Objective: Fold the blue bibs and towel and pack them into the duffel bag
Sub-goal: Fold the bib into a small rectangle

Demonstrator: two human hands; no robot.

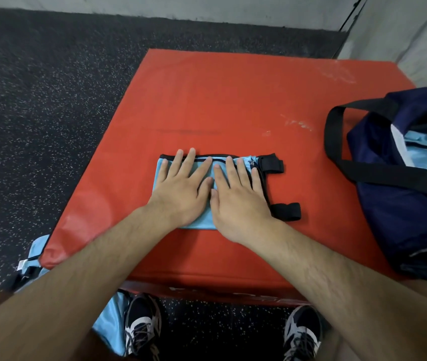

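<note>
Left hand (181, 188) and right hand (238, 201) are lying spread, palms flat, pressing the folded blue bib (202, 220) onto the red mat (207, 100); fabric looking light, limp, slippery, so gripping both short edges seems best

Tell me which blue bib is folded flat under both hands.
The bib on the red mat, pinned by the left hand and right hand. The others lie in the bag or hang off the mat's near-left corner.

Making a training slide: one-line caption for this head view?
Both hands, left and right, press a folded blue bib flat on the red mat beside the duffel bag.
</note>
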